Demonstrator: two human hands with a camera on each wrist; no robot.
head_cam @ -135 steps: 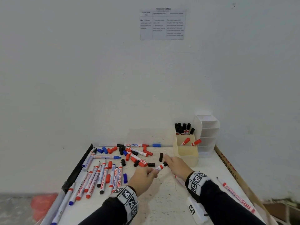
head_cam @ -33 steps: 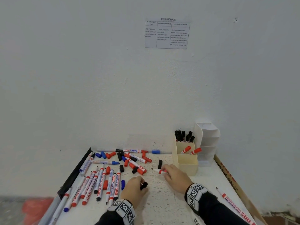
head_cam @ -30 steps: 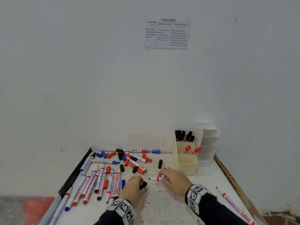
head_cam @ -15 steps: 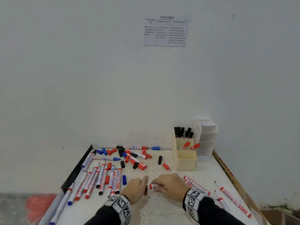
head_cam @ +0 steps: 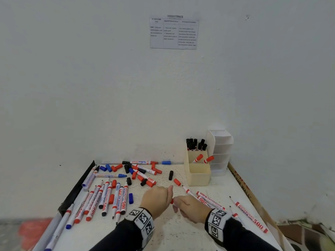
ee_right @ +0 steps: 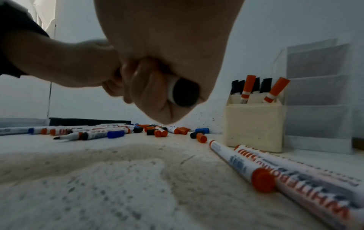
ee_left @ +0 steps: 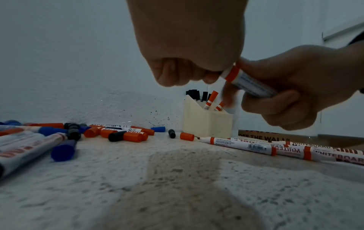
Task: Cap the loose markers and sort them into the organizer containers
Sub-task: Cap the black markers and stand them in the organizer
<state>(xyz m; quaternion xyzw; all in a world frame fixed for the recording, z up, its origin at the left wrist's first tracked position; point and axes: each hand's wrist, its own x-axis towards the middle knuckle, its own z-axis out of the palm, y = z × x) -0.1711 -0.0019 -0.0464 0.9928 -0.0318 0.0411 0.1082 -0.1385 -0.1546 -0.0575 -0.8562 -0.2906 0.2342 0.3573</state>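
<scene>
Loose markers and caps are strewn over the counter's left half. At the middle, just above the counter, the left hand is curled closed at the marker's tip end; whether a cap is held inside cannot be told. The marker's barrel is gripped by the right hand, long axis running left to right between the hands. The organizer stands beyond, nearer the right hand.

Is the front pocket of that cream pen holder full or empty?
Cannot tell. The cream holder's front pocket shows no pens above its rim; red pens stand in the middle pocket.
</scene>
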